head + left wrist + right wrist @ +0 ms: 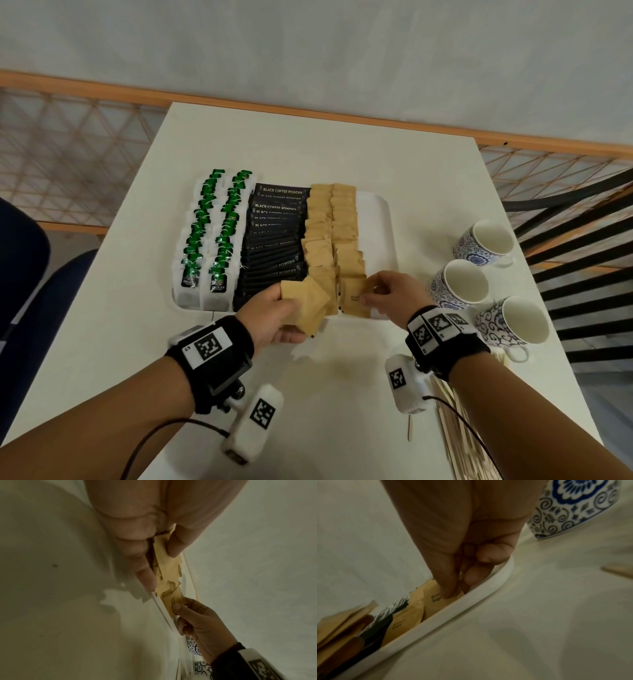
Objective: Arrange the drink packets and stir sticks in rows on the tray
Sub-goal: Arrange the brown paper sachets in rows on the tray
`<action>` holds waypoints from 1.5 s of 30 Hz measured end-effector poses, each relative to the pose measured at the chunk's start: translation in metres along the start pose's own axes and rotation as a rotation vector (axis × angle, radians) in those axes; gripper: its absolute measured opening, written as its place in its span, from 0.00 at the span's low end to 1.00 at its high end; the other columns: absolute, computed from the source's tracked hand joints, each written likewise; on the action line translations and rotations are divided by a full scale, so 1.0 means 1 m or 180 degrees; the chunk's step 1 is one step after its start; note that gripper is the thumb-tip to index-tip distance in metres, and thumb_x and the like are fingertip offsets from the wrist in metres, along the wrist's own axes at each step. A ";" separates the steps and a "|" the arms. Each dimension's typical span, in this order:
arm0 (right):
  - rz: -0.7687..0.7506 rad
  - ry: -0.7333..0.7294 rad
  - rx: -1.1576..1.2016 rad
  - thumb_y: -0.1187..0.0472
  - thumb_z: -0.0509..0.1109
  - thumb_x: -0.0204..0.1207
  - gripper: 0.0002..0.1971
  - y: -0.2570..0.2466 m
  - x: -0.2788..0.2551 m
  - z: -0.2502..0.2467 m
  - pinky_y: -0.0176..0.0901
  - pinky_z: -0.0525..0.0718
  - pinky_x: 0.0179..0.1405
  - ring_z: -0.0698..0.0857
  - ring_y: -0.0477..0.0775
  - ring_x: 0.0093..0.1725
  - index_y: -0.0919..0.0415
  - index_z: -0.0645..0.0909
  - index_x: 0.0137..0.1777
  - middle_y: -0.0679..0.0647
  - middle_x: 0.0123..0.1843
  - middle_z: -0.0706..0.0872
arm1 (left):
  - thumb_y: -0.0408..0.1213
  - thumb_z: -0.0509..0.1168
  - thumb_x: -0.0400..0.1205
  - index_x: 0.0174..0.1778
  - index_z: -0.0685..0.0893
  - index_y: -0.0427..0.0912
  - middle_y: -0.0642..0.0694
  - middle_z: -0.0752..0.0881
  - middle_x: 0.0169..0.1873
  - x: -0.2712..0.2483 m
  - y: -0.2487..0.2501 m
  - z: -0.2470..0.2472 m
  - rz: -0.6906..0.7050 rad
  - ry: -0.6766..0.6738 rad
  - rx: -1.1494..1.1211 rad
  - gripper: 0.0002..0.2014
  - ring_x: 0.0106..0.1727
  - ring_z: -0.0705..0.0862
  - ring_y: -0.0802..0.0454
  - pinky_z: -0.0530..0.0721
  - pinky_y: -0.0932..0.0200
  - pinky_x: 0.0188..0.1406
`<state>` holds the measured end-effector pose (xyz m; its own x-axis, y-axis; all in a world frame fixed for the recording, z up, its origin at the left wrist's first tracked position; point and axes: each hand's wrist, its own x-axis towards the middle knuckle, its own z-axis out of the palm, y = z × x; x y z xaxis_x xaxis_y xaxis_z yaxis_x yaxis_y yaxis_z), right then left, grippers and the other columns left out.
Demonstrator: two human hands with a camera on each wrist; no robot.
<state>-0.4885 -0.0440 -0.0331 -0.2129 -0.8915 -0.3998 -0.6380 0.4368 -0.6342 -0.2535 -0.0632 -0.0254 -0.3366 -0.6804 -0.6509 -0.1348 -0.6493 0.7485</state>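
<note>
A white tray (385, 219) holds rows of green tea bags (222, 233), black coffee sachets (274, 240) and brown paper packets (334, 233). My left hand (274, 315) grips a fanned stack of brown packets (306, 305) over the tray's near edge; the stack (164, 561) is pinched between thumb and fingers. My right hand (383, 294) pinches one brown packet (354, 296) at the near end of the right brown row, just inside the tray rim (471, 599). Wooden stir sticks (459, 431) lie on the table at the lower right.
Three blue-patterned mugs (459, 284) stand right of the tray, one close to my right wrist. A single stir stick (409, 428) lies apart near the front. The table's right edge is beside a black chair (582, 240). The tray's right strip is bare.
</note>
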 end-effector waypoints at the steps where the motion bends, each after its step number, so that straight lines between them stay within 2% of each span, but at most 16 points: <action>1: -0.0010 0.0059 -0.0031 0.58 0.78 0.69 0.10 -0.002 0.000 0.001 0.37 0.75 0.32 0.79 0.45 0.33 0.49 0.80 0.46 0.44 0.31 0.81 | 0.31 0.59 0.85 0.61 0.80 0.45 0.39 0.85 0.51 -0.001 0.000 0.000 0.0024 0.0001 0.0005 0.10 0.43 0.87 0.41 0.90 0.53 0.37; 4: -0.0038 0.0230 0.0010 0.58 0.77 0.69 0.16 -0.005 0.002 0.005 0.38 0.74 0.31 0.80 0.44 0.32 0.48 0.76 0.53 0.45 0.31 0.81 | 0.33 0.61 0.85 0.58 0.80 0.46 0.40 0.86 0.47 -0.002 0.001 -0.001 0.0081 0.0026 0.0040 0.08 0.40 0.88 0.43 0.89 0.55 0.34; 10: -0.0089 0.0310 -0.0154 0.56 0.76 0.70 0.21 -0.009 0.000 0.006 0.40 0.79 0.34 0.82 0.45 0.34 0.49 0.70 0.59 0.47 0.33 0.82 | 0.39 0.66 0.82 0.55 0.79 0.43 0.39 0.86 0.46 0.000 0.000 -0.002 0.0089 0.0044 0.0232 0.08 0.37 0.86 0.45 0.87 0.57 0.28; 12: -0.0169 0.0468 -0.0070 0.54 0.75 0.72 0.21 -0.010 -0.004 0.005 0.37 0.77 0.33 0.81 0.45 0.34 0.49 0.70 0.61 0.47 0.34 0.82 | 0.41 0.70 0.80 0.54 0.79 0.42 0.39 0.86 0.45 0.002 -0.001 -0.001 0.0110 0.0055 0.0314 0.11 0.36 0.86 0.45 0.86 0.57 0.26; 14: -0.0350 0.0534 0.0142 0.51 0.73 0.74 0.16 -0.016 -0.010 0.004 0.34 0.75 0.33 0.81 0.43 0.34 0.46 0.74 0.59 0.45 0.37 0.82 | 0.41 0.73 0.77 0.51 0.79 0.42 0.40 0.86 0.43 0.002 -0.001 0.001 0.0144 0.0047 0.0392 0.13 0.37 0.85 0.45 0.84 0.58 0.24; 16: -0.0472 0.0240 0.0559 0.47 0.71 0.76 0.09 -0.026 -0.017 0.007 0.34 0.78 0.37 0.82 0.41 0.34 0.46 0.81 0.54 0.44 0.38 0.84 | 0.42 0.76 0.73 0.49 0.79 0.42 0.42 0.87 0.40 0.002 -0.001 0.004 0.0170 0.0022 0.0444 0.15 0.34 0.85 0.48 0.83 0.59 0.23; 18: -0.0381 -0.0238 0.0895 0.46 0.71 0.75 0.09 -0.036 -0.022 0.013 0.36 0.82 0.41 0.84 0.40 0.37 0.47 0.85 0.51 0.43 0.39 0.87 | 0.43 0.78 0.71 0.47 0.79 0.41 0.45 0.87 0.36 0.001 0.001 0.006 0.0184 0.0019 0.0500 0.17 0.31 0.85 0.51 0.82 0.60 0.23; 22: -0.0097 -0.0664 0.1432 0.55 0.79 0.70 0.14 -0.038 -0.021 0.023 0.33 0.81 0.30 0.83 0.44 0.30 0.61 0.85 0.51 0.48 0.33 0.86 | 0.47 0.78 0.69 0.46 0.80 0.41 0.44 0.86 0.35 -0.004 0.002 0.008 0.0262 0.0121 0.0520 0.19 0.31 0.84 0.51 0.81 0.61 0.22; 26: -0.0040 -0.0391 0.1757 0.64 0.77 0.72 0.05 -0.031 -0.018 0.013 0.34 0.80 0.26 0.82 0.47 0.29 0.60 0.86 0.47 0.49 0.32 0.87 | 0.48 0.76 0.72 0.43 0.79 0.42 0.44 0.82 0.33 -0.005 0.003 -0.002 0.0383 0.0339 0.0526 0.16 0.29 0.81 0.51 0.80 0.61 0.20; 29: -0.0114 -0.0119 0.1502 0.70 0.72 0.74 0.10 -0.023 -0.015 0.009 0.31 0.78 0.29 0.82 0.43 0.30 0.52 0.85 0.44 0.46 0.36 0.88 | 0.42 0.72 0.77 0.45 0.82 0.46 0.46 0.84 0.38 -0.002 0.008 -0.012 0.0510 0.0504 0.0936 0.07 0.32 0.81 0.51 0.78 0.62 0.18; 31: -0.0149 -0.0076 0.1280 0.68 0.74 0.73 0.10 -0.021 -0.014 0.010 0.33 0.79 0.37 0.84 0.41 0.34 0.49 0.84 0.43 0.46 0.39 0.89 | 0.39 0.69 0.80 0.49 0.84 0.49 0.46 0.84 0.41 -0.001 0.009 -0.016 0.0484 0.0486 0.1100 0.04 0.34 0.81 0.50 0.78 0.62 0.17; 34: -0.0355 -0.0253 0.0710 0.62 0.75 0.73 0.07 -0.024 -0.015 0.017 0.35 0.82 0.47 0.86 0.45 0.42 0.47 0.85 0.44 0.50 0.44 0.90 | 0.39 0.67 0.81 0.50 0.85 0.51 0.48 0.84 0.42 -0.001 0.009 -0.019 0.0387 0.0363 0.1231 0.05 0.36 0.81 0.52 0.79 0.64 0.20; 36: -0.0488 -0.0296 0.0494 0.61 0.75 0.73 0.08 -0.029 -0.017 0.022 0.34 0.82 0.46 0.85 0.45 0.42 0.44 0.85 0.42 0.50 0.43 0.90 | 0.38 0.66 0.81 0.50 0.85 0.51 0.49 0.84 0.43 0.000 0.007 -0.019 0.0385 0.0330 0.1362 0.05 0.37 0.81 0.55 0.78 0.69 0.21; 39: -0.0580 -0.0270 0.0271 0.59 0.75 0.73 0.10 -0.035 -0.014 0.026 0.31 0.81 0.46 0.86 0.46 0.44 0.40 0.83 0.39 0.48 0.42 0.90 | 0.35 0.66 0.81 0.51 0.84 0.49 0.50 0.80 0.36 0.003 0.006 -0.017 0.0316 0.0309 0.1275 0.06 0.33 0.79 0.55 0.75 0.70 0.17; 43: -0.0702 -0.0242 -0.0134 0.57 0.74 0.73 0.06 -0.039 -0.011 0.028 0.26 0.77 0.40 0.85 0.46 0.42 0.42 0.84 0.43 0.45 0.40 0.88 | 0.36 0.66 0.81 0.51 0.84 0.48 0.45 0.84 0.42 0.004 0.006 -0.017 0.0181 0.0287 0.1042 0.05 0.35 0.83 0.50 0.81 0.60 0.21; 45: -0.0769 -0.0163 -0.0317 0.56 0.73 0.74 0.04 -0.042 -0.010 0.029 0.29 0.78 0.40 0.83 0.45 0.40 0.46 0.86 0.47 0.44 0.39 0.87 | 0.36 0.66 0.81 0.50 0.84 0.48 0.44 0.84 0.43 0.005 0.005 -0.017 0.0154 0.0285 0.0962 0.05 0.35 0.83 0.48 0.82 0.57 0.23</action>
<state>-0.4380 -0.0500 -0.0221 -0.0095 -0.9602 -0.2791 -0.7359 0.1957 -0.6481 -0.2399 -0.0759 -0.0270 -0.2677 -0.7439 -0.6123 -0.3959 -0.4944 0.7738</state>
